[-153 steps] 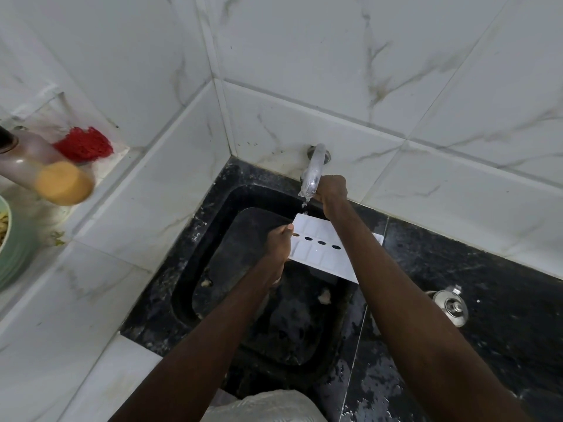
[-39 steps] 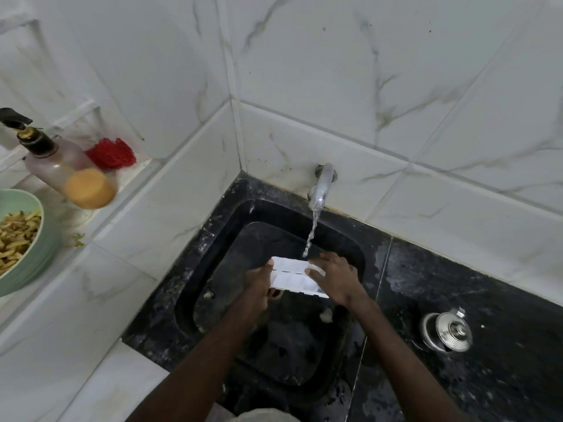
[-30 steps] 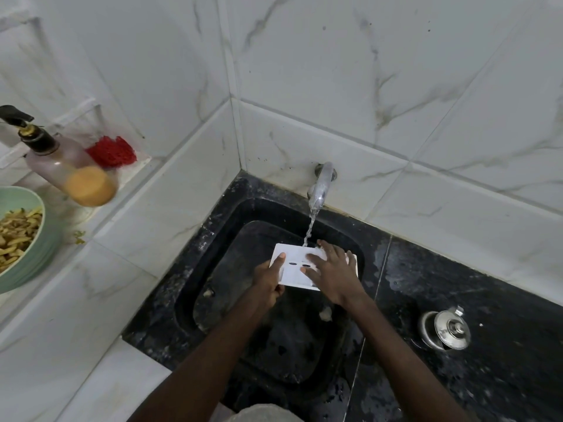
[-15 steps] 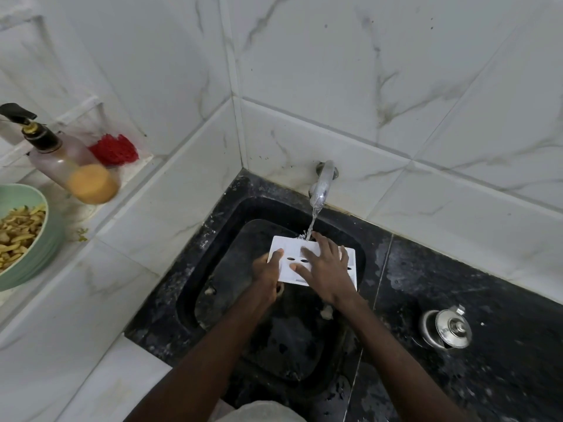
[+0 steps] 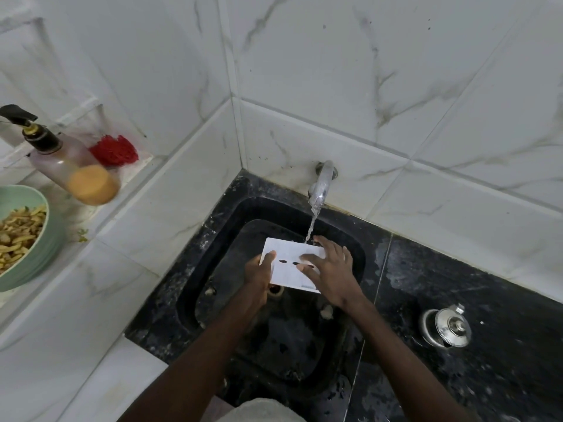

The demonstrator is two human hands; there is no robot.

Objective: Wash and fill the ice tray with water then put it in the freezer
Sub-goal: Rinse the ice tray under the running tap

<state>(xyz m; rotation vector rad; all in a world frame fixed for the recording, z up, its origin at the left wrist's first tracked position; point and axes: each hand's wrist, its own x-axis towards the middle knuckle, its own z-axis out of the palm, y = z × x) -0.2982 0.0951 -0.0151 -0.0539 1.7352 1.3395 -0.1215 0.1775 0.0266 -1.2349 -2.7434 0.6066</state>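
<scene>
A white ice tray [image 5: 286, 263] is held over the black sink [image 5: 213, 245], its flat side with small dark holes facing up. My left hand [image 5: 259, 274] grips its left edge, thumb on top. My right hand [image 5: 330, 269] lies flat on the tray's right half with fingers spread, covering that part. A chrome tap [image 5: 321, 184] on the back wall runs a thin stream of water onto the tray's far edge, next to my right fingers.
A steel lid [image 5: 446, 327] sits on the wet black counter to the right. On the white ledge at left stand a pump bottle [image 5: 73, 169], a red scrubber [image 5: 114, 150] and a green bowl [image 5: 42, 254] of food. Scraps lie in the sink bottom.
The tray has turned flat side up under the stream and risen slightly. My right hand has slid across its top and spread out. The left hand keeps its grip on the left edge.
</scene>
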